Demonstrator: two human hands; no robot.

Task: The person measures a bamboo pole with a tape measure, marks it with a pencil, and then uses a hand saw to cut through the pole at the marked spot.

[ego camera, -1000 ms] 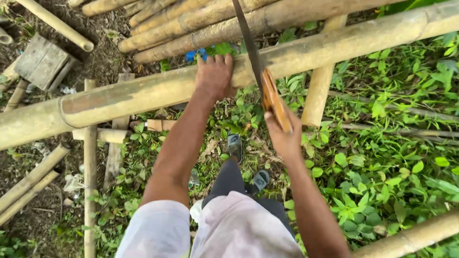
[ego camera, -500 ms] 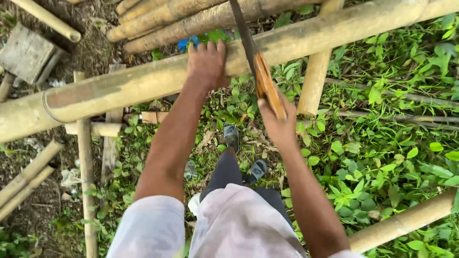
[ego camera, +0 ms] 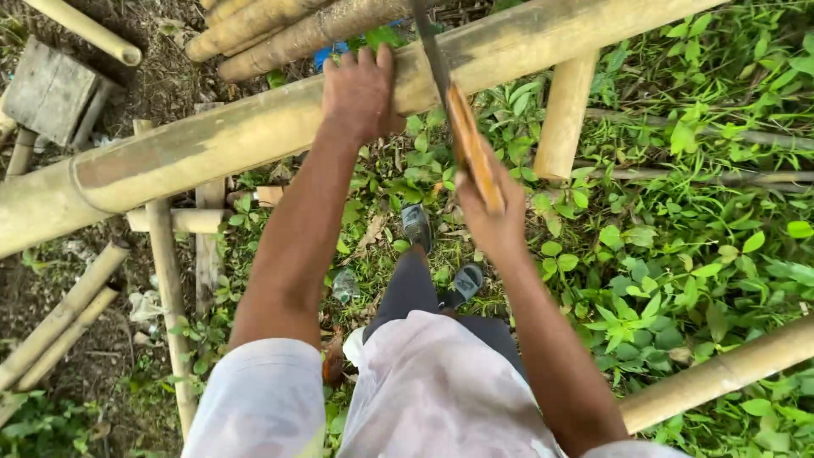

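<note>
Both arms reach forward and down from the shoulders, bare below short pale sleeves. The left arm runs nearly straight, its wrist only slightly bent; the left hand (ego camera: 360, 92) lies palm down at the far end of the reach, fingers (ego camera: 366, 59) together and curled forward over what it presses — the thumb tucked out of sight beneath. The right arm comes in from the lower right, elbow low, forearm angling up and inward. The right hand (ego camera: 492, 219) sits nearer the body than the left, back of the hand toward the camera, fingers closed in a fist — its wrist cocked upward.
</note>
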